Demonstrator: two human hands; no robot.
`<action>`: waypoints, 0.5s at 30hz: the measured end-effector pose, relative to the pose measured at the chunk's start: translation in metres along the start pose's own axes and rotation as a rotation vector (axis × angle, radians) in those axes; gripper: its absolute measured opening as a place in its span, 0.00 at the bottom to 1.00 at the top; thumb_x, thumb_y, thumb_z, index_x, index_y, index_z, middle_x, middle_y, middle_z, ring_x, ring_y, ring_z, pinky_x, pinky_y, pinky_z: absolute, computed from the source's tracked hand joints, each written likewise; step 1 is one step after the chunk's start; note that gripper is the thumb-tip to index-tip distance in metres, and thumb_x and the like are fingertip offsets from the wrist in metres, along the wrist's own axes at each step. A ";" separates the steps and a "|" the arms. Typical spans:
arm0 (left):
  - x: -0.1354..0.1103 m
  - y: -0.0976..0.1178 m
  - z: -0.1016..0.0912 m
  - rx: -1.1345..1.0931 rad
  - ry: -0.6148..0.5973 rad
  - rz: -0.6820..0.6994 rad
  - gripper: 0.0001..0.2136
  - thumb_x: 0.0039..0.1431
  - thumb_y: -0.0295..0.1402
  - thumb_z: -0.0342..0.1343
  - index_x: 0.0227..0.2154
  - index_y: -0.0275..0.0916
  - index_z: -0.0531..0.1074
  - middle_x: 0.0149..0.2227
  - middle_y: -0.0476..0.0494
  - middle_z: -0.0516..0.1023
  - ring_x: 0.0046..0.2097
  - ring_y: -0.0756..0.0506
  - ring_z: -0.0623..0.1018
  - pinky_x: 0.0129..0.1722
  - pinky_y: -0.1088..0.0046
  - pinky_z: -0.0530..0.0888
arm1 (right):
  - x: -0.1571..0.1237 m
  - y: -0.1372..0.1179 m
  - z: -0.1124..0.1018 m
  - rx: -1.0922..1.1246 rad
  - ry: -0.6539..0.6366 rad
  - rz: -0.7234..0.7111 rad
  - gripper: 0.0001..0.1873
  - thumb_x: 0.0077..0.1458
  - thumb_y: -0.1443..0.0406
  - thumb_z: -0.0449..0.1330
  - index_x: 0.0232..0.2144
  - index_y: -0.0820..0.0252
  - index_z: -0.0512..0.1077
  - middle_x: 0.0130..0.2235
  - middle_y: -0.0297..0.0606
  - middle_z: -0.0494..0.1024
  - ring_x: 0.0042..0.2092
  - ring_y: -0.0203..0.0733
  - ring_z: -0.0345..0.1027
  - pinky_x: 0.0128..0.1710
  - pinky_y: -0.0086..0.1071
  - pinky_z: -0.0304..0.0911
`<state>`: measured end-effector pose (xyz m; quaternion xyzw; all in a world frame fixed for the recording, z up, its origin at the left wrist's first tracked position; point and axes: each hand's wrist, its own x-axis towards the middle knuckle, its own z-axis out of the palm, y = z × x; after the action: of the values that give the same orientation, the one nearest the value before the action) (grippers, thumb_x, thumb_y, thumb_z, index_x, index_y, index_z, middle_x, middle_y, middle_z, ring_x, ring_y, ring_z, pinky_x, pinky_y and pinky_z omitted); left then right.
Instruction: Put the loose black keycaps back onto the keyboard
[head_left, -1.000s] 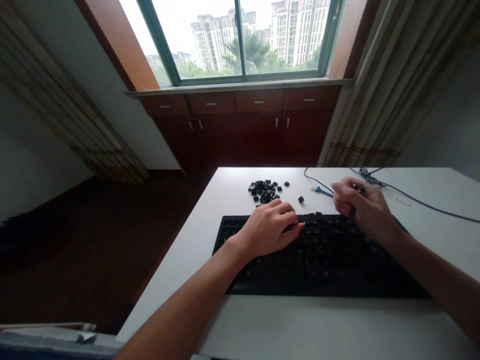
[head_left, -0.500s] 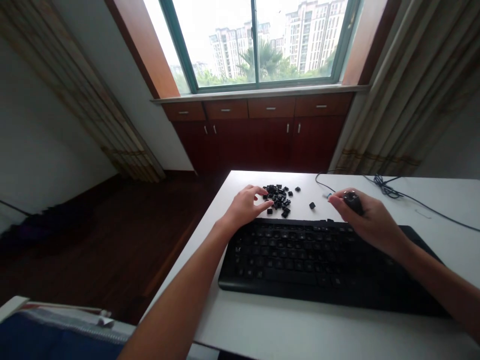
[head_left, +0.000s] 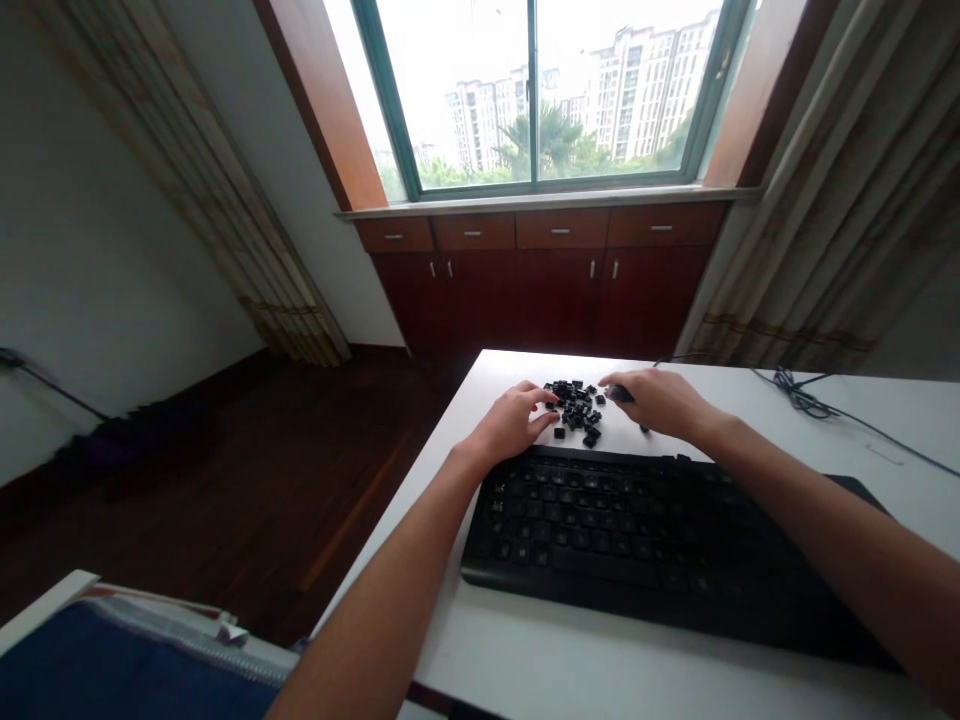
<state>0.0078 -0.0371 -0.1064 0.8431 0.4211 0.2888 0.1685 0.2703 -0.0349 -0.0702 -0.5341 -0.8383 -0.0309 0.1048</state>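
Note:
A loose pile of small black keycaps (head_left: 576,408) lies on the white table behind the black keyboard (head_left: 570,566). At the pile's left edge my left hand (head_left: 517,418) rests with thumb and fingers apart, the fingertips up against the nearest keycaps. My right hand (head_left: 664,402) is closed around a black, rounded tool handle (head_left: 619,393) just right of the pile. The rest of that tool is hidden by the hand, so its kind does not show. My right forearm passes above the keyboard's right part and covers some of it.
A thin black cable (head_left: 806,392) lies bundled at the table's (head_left: 525,640) far right, near a thin bent piece of wire (head_left: 885,455). Blue cloth (head_left: 135,660) lies at the lower left. Red-brown cabinets (head_left: 555,300) stand under the window.
My right hand has moved left with the black-handled tool, from above the keyboard's back edge to beside the keycap pile. My left hand stays by the pile. The view has shifted slightly.

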 end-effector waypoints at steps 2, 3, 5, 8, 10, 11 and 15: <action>0.000 0.000 0.002 0.038 0.012 0.014 0.13 0.62 0.37 0.58 0.47 0.40 0.77 0.46 0.41 0.76 0.44 0.44 0.77 0.48 0.67 0.75 | 0.008 -0.001 0.005 -0.008 -0.041 -0.042 0.16 0.60 0.62 0.56 0.49 0.52 0.77 0.47 0.41 0.81 0.44 0.49 0.76 0.37 0.33 0.63; 0.000 0.000 0.003 0.062 0.017 0.028 0.13 0.61 0.36 0.59 0.47 0.40 0.77 0.48 0.40 0.76 0.46 0.44 0.77 0.50 0.65 0.74 | 0.010 -0.001 0.008 -0.011 -0.057 -0.055 0.16 0.60 0.62 0.56 0.48 0.52 0.78 0.48 0.41 0.81 0.44 0.49 0.75 0.37 0.33 0.63; 0.001 0.001 0.005 0.117 0.004 0.066 0.13 0.61 0.34 0.59 0.48 0.41 0.77 0.50 0.41 0.77 0.50 0.42 0.76 0.56 0.63 0.71 | 0.012 -0.001 0.011 -0.017 -0.081 -0.068 0.14 0.60 0.61 0.56 0.45 0.53 0.78 0.47 0.42 0.80 0.42 0.47 0.75 0.36 0.32 0.63; 0.003 0.003 0.008 0.166 -0.056 0.097 0.13 0.62 0.30 0.57 0.49 0.41 0.78 0.53 0.43 0.78 0.54 0.42 0.76 0.60 0.62 0.68 | 0.012 0.000 0.013 -0.020 -0.098 -0.064 0.11 0.60 0.60 0.57 0.39 0.55 0.79 0.44 0.43 0.80 0.39 0.46 0.75 0.34 0.32 0.62; 0.004 0.004 0.009 0.166 -0.075 0.091 0.13 0.62 0.29 0.57 0.49 0.40 0.78 0.53 0.43 0.79 0.54 0.42 0.76 0.60 0.63 0.68 | 0.011 0.001 0.013 -0.012 -0.092 -0.043 0.10 0.59 0.60 0.58 0.38 0.56 0.78 0.43 0.43 0.80 0.39 0.47 0.75 0.33 0.33 0.61; 0.005 0.004 0.009 0.162 -0.070 0.086 0.13 0.62 0.29 0.57 0.48 0.40 0.78 0.52 0.43 0.79 0.54 0.42 0.76 0.60 0.63 0.68 | 0.011 0.001 0.013 -0.002 -0.085 -0.027 0.10 0.59 0.59 0.58 0.39 0.56 0.77 0.42 0.43 0.81 0.38 0.48 0.75 0.33 0.34 0.61; 0.003 0.003 0.009 0.145 -0.028 0.091 0.11 0.61 0.30 0.58 0.45 0.41 0.79 0.49 0.43 0.80 0.51 0.43 0.77 0.57 0.65 0.71 | 0.010 -0.003 0.010 0.084 -0.047 0.016 0.14 0.58 0.58 0.59 0.44 0.55 0.75 0.39 0.43 0.82 0.38 0.50 0.75 0.33 0.35 0.61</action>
<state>0.0173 -0.0370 -0.1107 0.8753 0.3998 0.2531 0.0998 0.2621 -0.0260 -0.0773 -0.5366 -0.8367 0.0179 0.1077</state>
